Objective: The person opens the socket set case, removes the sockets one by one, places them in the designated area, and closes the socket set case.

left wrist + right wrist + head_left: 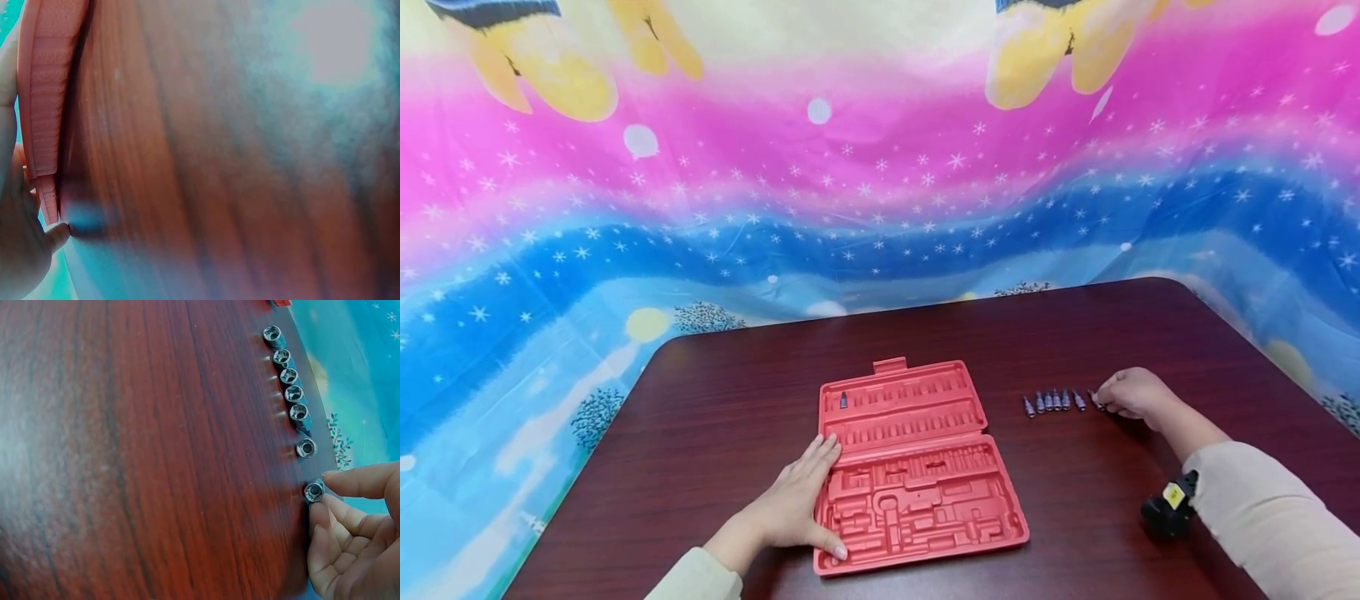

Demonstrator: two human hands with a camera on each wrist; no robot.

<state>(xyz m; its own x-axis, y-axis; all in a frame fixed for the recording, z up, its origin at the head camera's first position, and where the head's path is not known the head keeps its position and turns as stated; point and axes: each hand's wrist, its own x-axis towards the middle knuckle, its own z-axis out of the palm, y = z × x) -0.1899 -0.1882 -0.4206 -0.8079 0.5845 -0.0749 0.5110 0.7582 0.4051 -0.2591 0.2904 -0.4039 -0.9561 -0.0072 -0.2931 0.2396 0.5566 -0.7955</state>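
Note:
A red plastic tool case [891,457] lies unfolded on the dark table, its moulded slots facing up. My left hand [792,500] rests against the case's left side with fingers extended, the thumb over its lower left corner. One bit socket [843,400] sits in the upper half's left slot. Right of the case, several metal bit sockets [1048,401] lie in a row. At the row's right end my right hand [1137,395] pinches a bit socket [314,491] between thumb and finger; its round open end faces the right wrist camera.
The brown wooden table [685,433] has a rounded far edge. Behind it hangs a colourful patterned cloth [880,200]. A black wrist camera [1168,507] is strapped at my right sleeve. A red bit of the case [282,302] shows at the right wrist view's top.

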